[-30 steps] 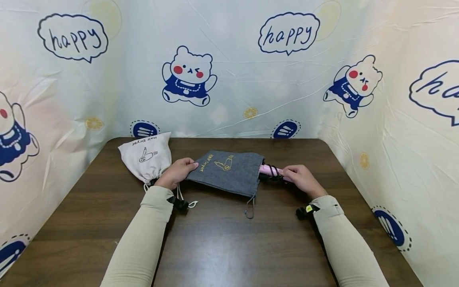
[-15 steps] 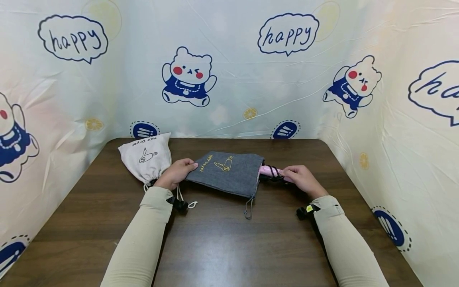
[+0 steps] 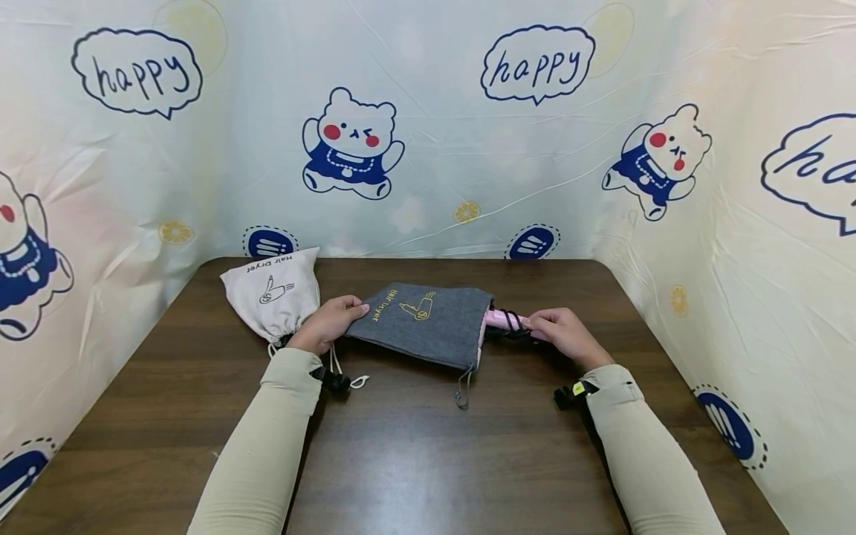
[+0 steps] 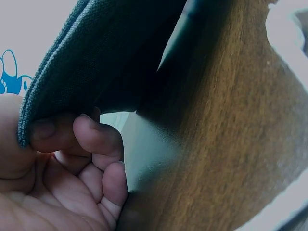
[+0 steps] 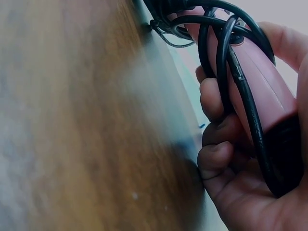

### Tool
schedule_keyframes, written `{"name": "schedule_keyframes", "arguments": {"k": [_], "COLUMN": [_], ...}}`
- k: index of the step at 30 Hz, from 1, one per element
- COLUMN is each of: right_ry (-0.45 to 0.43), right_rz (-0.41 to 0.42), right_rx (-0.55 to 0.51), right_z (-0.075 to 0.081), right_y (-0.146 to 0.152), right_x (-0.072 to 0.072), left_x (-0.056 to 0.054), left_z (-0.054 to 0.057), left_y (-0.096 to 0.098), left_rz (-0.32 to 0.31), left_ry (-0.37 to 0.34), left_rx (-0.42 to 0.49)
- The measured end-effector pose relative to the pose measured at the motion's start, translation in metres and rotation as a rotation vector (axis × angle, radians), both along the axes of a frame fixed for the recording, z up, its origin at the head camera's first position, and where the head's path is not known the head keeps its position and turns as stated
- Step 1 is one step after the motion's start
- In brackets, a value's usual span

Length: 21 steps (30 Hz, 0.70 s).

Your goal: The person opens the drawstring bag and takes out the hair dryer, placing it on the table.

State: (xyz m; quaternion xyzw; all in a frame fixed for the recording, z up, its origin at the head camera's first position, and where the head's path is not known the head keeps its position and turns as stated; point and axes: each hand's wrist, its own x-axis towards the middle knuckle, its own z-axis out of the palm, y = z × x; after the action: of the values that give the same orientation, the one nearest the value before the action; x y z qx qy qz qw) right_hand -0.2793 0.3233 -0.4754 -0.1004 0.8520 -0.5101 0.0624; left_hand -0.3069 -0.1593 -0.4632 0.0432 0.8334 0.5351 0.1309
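A dark grey cloth bag with yellow "Hair Dryer" print lies across the middle, its mouth facing right. My left hand pinches the bag's closed left end between thumb and fingers; the left wrist view shows the curled fingers under the grey cloth. Out of the mouth sticks a pink hair dryer with a black cord wound round its handle. My right hand grips that handle, and in the right wrist view the fingers wrap the pink handle and cord. Inside the bag, the dryer's head is hidden.
A white drawstring bag with the same print in black lies at the back left, beside my left wrist. Its white cord loop rests on the brown table. The grey drawstring hangs below the bag's mouth. Printed cloth surrounds the table.
Almost nothing moves. The grey bag's mouth edge shifts slightly, showing a little more of its pale lining. Both hands keep their holds in nearly the same places.
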Motion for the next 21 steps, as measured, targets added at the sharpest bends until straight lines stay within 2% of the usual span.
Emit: {"name": "schedule_keyframes", "arguments": {"k": [11,21], "right_ry": [-0.02,-0.017], "right_rz": [-0.001,-0.011], "right_rx": [0.016,0.01], "right_z": [-0.0011,-0.0015], "right_y": [0.0033,0.005], "right_x": [0.0003,-0.0007], "left_x": [0.0007,0.0022], "left_z": [0.0013,0.003], "left_y": [0.0002,0.0], "left_rz": [-0.001,0.017], "left_ry": [-0.018,-0.035], "left_rx": [0.037,0.026]}}
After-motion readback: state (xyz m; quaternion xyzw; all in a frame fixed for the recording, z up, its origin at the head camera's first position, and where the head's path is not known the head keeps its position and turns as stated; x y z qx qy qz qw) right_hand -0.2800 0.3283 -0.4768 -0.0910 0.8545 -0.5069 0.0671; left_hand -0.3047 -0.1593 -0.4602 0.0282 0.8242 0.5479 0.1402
